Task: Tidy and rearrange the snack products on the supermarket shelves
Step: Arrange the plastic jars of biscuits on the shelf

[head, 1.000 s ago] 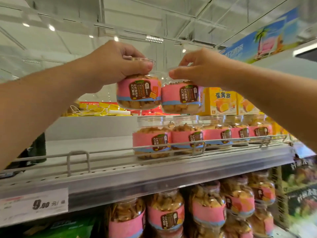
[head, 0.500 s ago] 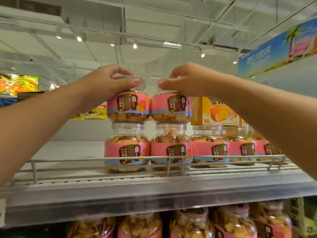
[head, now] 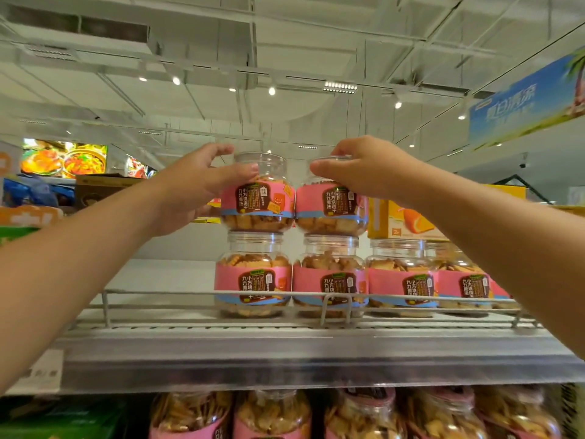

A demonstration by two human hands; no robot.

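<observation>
Left hand loosely cupping left top jar, right hand pinching right top jar; stacked lid-on-lid, may topple on release.

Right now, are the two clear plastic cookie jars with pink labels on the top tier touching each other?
Touching. The head view shows the left upper jar and right upper jar meeting at their pink labels, no gap.

Two arms show, both bare from the hand back to the edge of the view. No sleeve covers either one. The left hand and right hand wear nothing.
</observation>
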